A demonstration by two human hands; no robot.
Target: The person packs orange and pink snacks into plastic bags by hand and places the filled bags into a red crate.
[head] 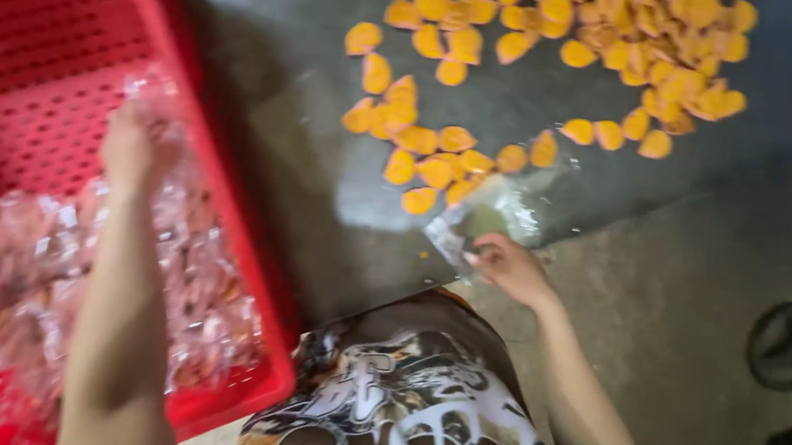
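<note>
My left hand (128,151) reaches into a red perforated plastic crate (243,234) and rests among several clear plastic packets (195,299) piled inside; the view is blurred, so its grip is unclear. My right hand (509,267) is closed on an empty clear plastic bag (487,219) at the near edge of a dark work surface. Just beyond the bag lie several orange wedge-shaped pieces (445,153), with a larger heap of the same pieces (630,35) farther back.
The dark surface (289,28) meets a grey concrete floor (701,280) on the right. A black wheel (786,346) with a white object beside it stands at the right edge. My patterned clothing (404,405) fills the lower middle.
</note>
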